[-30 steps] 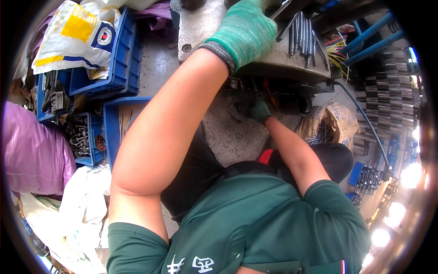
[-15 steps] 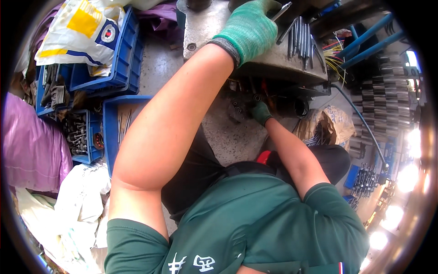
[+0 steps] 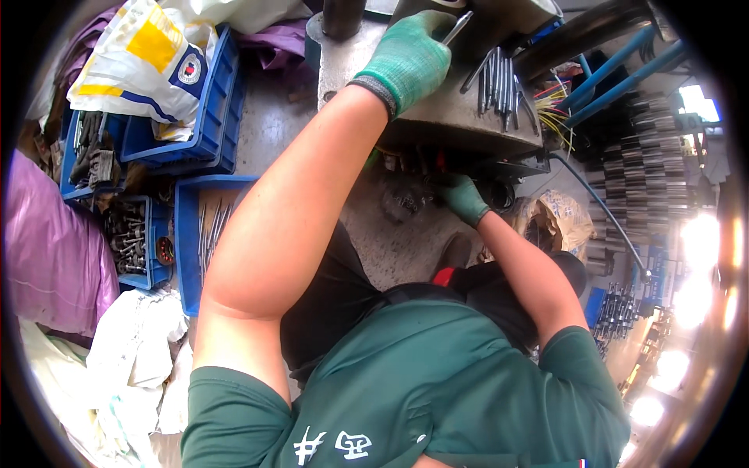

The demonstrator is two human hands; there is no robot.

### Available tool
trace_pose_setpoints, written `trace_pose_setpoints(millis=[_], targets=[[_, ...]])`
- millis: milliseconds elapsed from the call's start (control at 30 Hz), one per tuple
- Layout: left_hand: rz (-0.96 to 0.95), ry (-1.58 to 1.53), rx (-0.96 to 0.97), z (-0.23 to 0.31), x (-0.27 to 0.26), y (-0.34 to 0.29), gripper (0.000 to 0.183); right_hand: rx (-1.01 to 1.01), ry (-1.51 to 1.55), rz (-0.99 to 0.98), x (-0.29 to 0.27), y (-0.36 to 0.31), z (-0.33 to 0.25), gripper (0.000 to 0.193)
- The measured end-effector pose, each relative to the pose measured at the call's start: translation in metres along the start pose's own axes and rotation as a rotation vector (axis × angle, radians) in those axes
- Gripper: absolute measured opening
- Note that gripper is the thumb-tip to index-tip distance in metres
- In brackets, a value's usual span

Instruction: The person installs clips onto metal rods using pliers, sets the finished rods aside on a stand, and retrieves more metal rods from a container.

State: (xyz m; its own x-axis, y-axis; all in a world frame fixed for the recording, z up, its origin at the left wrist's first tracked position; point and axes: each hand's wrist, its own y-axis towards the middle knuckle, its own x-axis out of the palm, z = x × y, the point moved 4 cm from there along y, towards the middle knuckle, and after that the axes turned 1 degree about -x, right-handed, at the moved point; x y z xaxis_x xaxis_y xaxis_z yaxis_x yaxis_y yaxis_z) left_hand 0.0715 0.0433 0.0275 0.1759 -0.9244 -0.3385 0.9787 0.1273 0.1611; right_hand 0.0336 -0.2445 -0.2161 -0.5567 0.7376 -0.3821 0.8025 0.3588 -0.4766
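Observation:
My left hand point(image 3: 407, 64), in a green knit glove, is closed on a slim metal rod point(image 3: 459, 28) over the grey machine block. The rod's bright end sticks up past the fingers and its lower part is hidden. To the right of this hand, several dark metal rods point(image 3: 499, 86) lie side by side on the block point(image 3: 437, 117). My right hand point(image 3: 466, 200), also gloved in green, is lower down, in the shadow below the block's edge. Its fingers are too dark to make out. A clear plastic bag point(image 3: 402, 201) lies left of it.
At left stand blue crates point(image 3: 214, 101) with a white and yellow sack point(image 3: 148, 58) on top, and a blue bin point(image 3: 187, 234) of thin rods. A brown paper sack point(image 3: 566, 218) and stacked metal cylinders point(image 3: 644, 168) are at right. Blue bars point(image 3: 616, 82) slant at the upper right.
My right hand has moved to the right below the block, showing more of its glove. My left hand keeps its hold on the rod. The whole view has shifted slightly.

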Motion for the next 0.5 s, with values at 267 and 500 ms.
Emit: trace_pose_setpoints(millis=[267, 500], targets=[[-0.033, -0.346, -0.209, 0.015, -0.018, -0.007, 0.056, -0.118, 0.238, -0.045, -0.057, -0.086, -0.151, 0.036], [0.106, -0.744, -0.150, -0.010, -0.026, 0.005, 0.039, -0.385, 0.215, 0.107, -0.084, -0.062, -0.247, 0.032]])
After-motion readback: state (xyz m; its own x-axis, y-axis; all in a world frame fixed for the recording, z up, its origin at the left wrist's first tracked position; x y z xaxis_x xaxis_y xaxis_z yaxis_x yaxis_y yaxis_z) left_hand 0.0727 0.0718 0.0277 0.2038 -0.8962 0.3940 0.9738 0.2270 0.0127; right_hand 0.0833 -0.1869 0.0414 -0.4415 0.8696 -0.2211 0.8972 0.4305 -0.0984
